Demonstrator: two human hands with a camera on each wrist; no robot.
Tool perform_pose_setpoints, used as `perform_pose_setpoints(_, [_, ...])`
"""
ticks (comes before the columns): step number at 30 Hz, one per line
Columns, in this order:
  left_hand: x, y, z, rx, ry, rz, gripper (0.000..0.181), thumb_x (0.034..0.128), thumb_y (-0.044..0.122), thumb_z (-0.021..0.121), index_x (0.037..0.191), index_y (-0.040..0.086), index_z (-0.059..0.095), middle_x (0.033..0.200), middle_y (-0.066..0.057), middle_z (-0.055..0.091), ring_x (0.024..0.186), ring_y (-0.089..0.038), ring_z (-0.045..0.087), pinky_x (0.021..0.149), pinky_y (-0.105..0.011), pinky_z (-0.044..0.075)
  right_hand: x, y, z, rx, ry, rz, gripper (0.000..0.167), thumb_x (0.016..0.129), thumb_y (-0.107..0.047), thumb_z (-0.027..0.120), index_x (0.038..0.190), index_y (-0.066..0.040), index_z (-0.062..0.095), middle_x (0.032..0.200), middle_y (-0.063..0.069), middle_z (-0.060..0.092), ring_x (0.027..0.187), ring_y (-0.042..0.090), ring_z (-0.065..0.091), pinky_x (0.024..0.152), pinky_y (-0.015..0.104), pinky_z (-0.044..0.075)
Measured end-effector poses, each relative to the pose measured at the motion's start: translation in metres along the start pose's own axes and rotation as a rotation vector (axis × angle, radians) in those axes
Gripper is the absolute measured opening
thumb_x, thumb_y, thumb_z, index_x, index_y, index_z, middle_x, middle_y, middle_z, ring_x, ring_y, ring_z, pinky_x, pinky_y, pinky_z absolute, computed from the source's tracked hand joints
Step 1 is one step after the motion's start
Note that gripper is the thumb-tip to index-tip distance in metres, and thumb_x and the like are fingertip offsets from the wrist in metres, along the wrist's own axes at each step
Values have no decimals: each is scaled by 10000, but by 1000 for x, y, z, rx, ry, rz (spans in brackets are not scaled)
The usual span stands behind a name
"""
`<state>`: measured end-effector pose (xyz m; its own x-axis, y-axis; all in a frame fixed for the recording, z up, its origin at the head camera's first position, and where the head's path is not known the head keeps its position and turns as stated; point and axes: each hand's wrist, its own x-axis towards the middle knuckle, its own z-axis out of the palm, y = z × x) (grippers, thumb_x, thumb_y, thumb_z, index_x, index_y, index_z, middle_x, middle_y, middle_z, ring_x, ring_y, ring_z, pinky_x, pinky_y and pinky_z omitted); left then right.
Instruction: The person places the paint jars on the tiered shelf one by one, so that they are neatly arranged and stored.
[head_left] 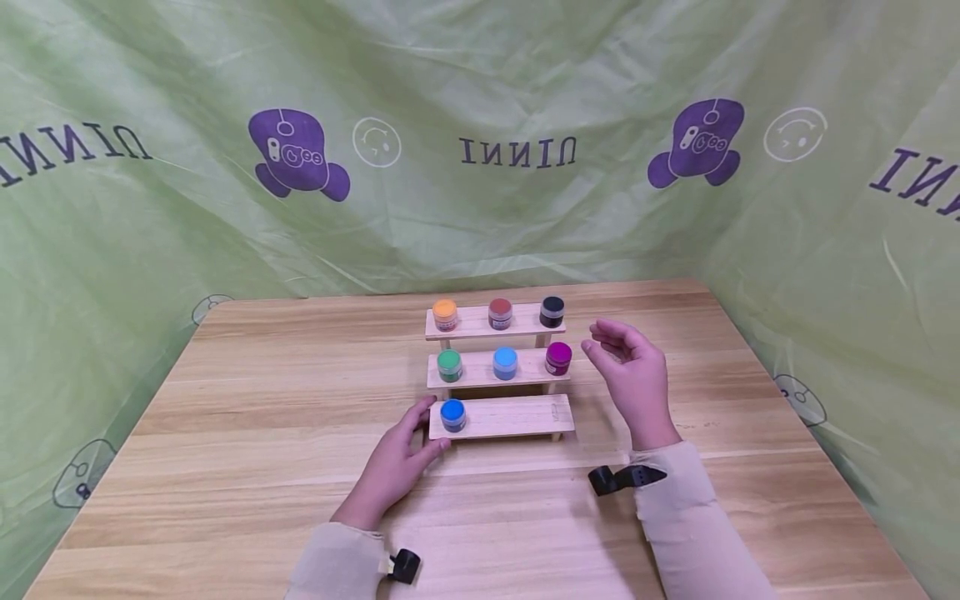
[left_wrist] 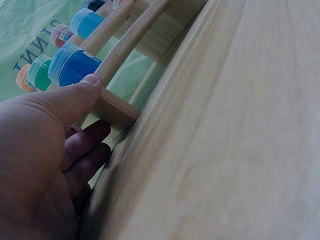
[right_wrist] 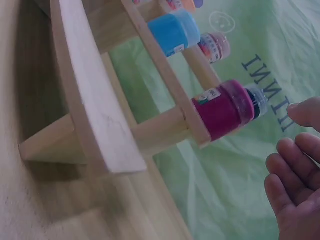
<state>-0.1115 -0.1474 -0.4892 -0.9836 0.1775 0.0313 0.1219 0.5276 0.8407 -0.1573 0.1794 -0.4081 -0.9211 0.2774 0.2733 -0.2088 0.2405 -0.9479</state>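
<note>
A three-tier wooden stand [head_left: 510, 417] holds small paint jars. My left hand [head_left: 397, 467] grips the left end of its lowest shelf, thumb at the front corner beside the dark blue paint jar [head_left: 453, 415]; the other fingers are at the far side. To the right of the stand, my right hand [head_left: 636, 379] hovers with loosely bent fingers and nothing in them. Nearest to it are the purple paint jar [head_left: 558, 358] and the black paint jar [head_left: 552, 312]. In the right wrist view a gap separates its fingers [right_wrist: 290, 165] from the purple jar.
The middle shelf also bears a green jar [head_left: 449, 365] and a light blue jar [head_left: 505, 362]. Up on the top shelf are an orange jar [head_left: 445, 314] and a red-brown jar [head_left: 500, 313]. Behind the wooden table [head_left: 285, 392] hangs a green printed curtain [head_left: 525, 217].
</note>
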Motion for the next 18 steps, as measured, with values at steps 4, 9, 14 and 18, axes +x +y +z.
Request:
perform_pose_setpoints(4, [0, -1, 0, -4, -1, 0, 705, 912, 243, 761, 1522, 145, 422, 1357, -93, 619, 1358, -311, 486, 1161, -548, 300, 1, 6, -1, -21, 25, 33, 386, 897, -131, 772, 1237, 17, 665, 1187, 133, 699, 1057, 134, 650, 947, 191, 503])
perform_pose_setpoints(9, [0, -2, 0, -6, -2, 4, 703, 909, 256, 763, 1518, 154, 427, 1360, -95, 618, 1356, -307, 488, 1160, -543, 303, 3, 13, -2, -25, 44, 59, 409, 895, -142, 776, 1255, 10, 656, 1206, 123, 693, 1092, 166, 641, 985, 226, 492])
perform_pose_setpoints(14, [0, -2, 0, 0, -2, 6, 706, 908, 274, 764, 1519, 161, 428, 1364, -97, 617, 1360, -303, 485, 1163, -532, 303, 7, 20, -6, -46, 41, 80, 431, 890, -154, 782, 1278, -26, 647, 1246, 118, 675, 1159, 218, 616, 1057, 342, 464])
perform_pose_setpoints(18, [0, -3, 0, 4, 0, 8, 710, 908, 281, 763, 1520, 160, 424, 1363, -95, 617, 1358, -305, 487, 1162, -537, 303, 9, 27, -9, -52, 50, 98, 449, 891, -159, 783, 1295, -29, 636, 1266, 122, 663, 1189, 238, 609, 1072, 374, 452])
